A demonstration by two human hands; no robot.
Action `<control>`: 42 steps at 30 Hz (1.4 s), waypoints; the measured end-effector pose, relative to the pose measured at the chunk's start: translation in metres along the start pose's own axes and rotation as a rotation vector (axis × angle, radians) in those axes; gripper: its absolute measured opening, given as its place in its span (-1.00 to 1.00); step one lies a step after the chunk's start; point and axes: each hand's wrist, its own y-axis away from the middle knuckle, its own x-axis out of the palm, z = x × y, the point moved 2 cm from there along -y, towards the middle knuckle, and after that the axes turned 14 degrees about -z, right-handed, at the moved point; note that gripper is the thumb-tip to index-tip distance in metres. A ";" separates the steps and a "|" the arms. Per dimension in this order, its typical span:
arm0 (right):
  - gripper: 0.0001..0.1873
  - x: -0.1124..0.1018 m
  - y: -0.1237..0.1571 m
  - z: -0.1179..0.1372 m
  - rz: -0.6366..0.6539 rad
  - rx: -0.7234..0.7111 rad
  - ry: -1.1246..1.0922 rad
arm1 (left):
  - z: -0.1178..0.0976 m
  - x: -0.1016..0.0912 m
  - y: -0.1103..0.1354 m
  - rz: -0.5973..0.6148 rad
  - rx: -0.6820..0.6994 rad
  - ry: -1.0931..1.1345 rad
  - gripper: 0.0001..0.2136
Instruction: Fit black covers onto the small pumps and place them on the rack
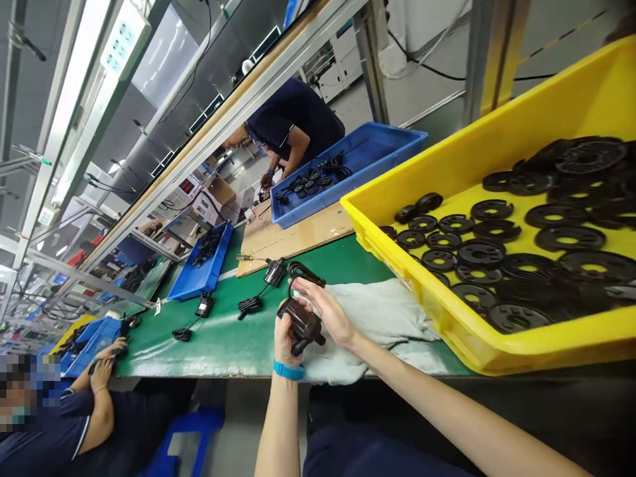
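Note:
My left hand (285,336), with a blue band at the wrist, is closed around a small black pump (302,322) above the bench. Beside the pump, my right hand (328,313) has its fingers stretched out and close together, their tips at the pump's upper side near its cord. The coiled black cord (305,271) lies just beyond the fingertips. Under both hands spreads a pale cloth (377,308). Farther along the bench are a second black pump (275,271) with its cord and a third pump (204,305) with a coiled cord.
A yellow bin (427,278) of black discs and rings stands on the right. Behind are a blue tray (397,142) with black parts, a wooden board (268,238) and a screwdriver (244,258). Another blue tray (191,285) sits left. Co-workers are at the left and across the bench.

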 end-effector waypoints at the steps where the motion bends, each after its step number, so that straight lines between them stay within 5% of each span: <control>1: -0.36 0.002 0.000 0.011 0.030 0.008 0.000 | 0.002 0.003 0.006 0.014 -0.068 0.079 -0.39; 8: -0.67 0.010 0.010 0.077 0.076 0.103 0.095 | 0.045 0.020 0.032 0.168 -0.363 0.192 -0.15; 15: -0.64 -0.002 0.017 0.089 0.039 0.189 0.122 | 0.081 0.032 0.045 0.161 -0.566 0.178 -0.07; 29: -0.60 -0.005 0.021 0.094 -0.117 0.134 0.268 | 0.038 0.061 0.058 0.399 -0.552 0.354 -0.20; 34: -0.62 -0.006 0.019 0.092 -0.170 0.065 0.279 | 0.020 0.054 0.054 0.491 -0.536 0.344 -0.25; 36: -0.62 -0.008 0.009 0.089 -0.210 0.000 0.274 | -0.003 0.047 0.041 0.574 -0.477 0.125 -0.27; 38: -0.60 -0.008 -0.009 0.083 -0.271 -0.105 0.288 | -0.034 0.043 0.016 0.644 -0.269 -0.263 -0.34; 42: -0.59 -0.008 -0.059 0.060 -0.416 -0.227 0.334 | -0.097 0.059 -0.054 0.584 0.572 -1.317 -0.50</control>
